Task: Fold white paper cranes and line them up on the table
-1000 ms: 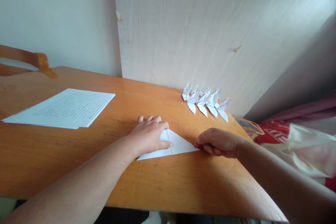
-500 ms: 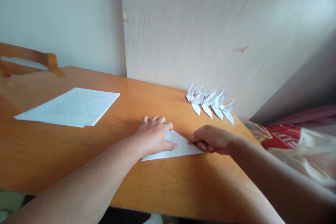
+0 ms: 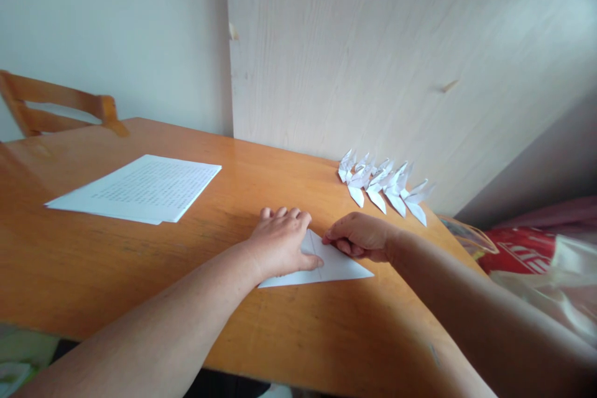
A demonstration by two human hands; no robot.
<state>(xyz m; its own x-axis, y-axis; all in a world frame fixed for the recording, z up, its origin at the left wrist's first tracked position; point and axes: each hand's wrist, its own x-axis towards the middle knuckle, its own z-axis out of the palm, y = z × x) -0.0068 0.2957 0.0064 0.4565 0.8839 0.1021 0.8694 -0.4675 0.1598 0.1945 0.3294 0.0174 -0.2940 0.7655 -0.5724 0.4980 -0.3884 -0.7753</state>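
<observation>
A sheet of white paper folded into a triangle (image 3: 342, 266) lies flat on the table, with a crease line down its middle. My left hand (image 3: 284, 245) rests on its left half, fingers apart and thumb stretched over the crease, hiding that part of the paper. On the upper right edge, close to the top corner, my right hand (image 3: 361, 236) has its fingers curled and the thumb and forefinger pinched at the fold. Several folded white paper figures (image 3: 396, 189) with pointed tips stand in rows beyond my right hand.
Printed paper sheets (image 3: 140, 189) lie stacked on the left of the wooden table (image 3: 209, 317). A chair (image 3: 65, 99) stands at the far left, and a pale panel (image 3: 349, 56) rises behind the table. Red and white bags (image 3: 522, 252) are beyond the right edge.
My right hand has slid up along the paper's right edge, from near the right corner toward the top corner. My left hand keeps its place on the paper. The view has shifted slightly.
</observation>
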